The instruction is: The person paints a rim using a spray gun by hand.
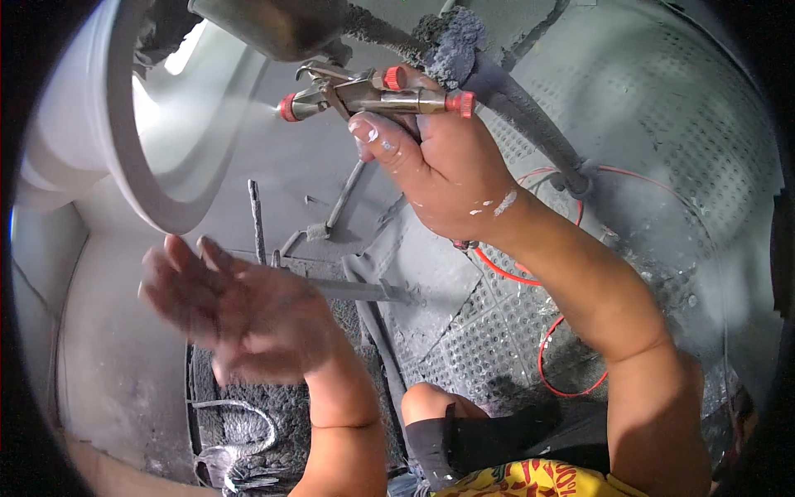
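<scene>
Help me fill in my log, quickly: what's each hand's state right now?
Left hand: open, blurred, nothing seen in it, near the curved white piece.
Right hand: closed, holding the metal spray gun.

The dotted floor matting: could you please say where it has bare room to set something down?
Bare patches show right of the grey pipe, above the red hose, and between the hose's lower loop and the knee. Crowded: upper left and centre, with white rounded piece, spray gun and right hand.
</scene>
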{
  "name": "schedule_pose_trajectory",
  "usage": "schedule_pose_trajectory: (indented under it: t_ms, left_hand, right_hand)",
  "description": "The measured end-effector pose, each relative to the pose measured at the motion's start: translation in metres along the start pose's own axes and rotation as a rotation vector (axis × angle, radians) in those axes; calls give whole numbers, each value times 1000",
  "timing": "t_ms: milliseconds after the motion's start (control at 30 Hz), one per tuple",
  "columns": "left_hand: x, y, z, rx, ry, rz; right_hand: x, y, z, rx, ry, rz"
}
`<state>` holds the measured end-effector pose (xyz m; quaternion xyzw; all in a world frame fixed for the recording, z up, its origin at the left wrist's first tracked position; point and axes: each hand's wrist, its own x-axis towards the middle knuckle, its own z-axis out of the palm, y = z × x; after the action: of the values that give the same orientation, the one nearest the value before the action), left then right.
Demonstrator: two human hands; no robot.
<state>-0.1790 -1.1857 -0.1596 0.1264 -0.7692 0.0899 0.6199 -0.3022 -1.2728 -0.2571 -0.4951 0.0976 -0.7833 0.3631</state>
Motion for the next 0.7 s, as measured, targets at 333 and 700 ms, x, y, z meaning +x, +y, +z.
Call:
schedule_pose_trajectory:
  t_ms: [333,700]
  left_hand:
    - [-9,-76,-34,284,101,-161]
    - [1,-54,-65,312,-38,-202]
  right_hand:
    - [7,1,5,-75,9,-124]
    - [14,0,2,-97,56,-174]
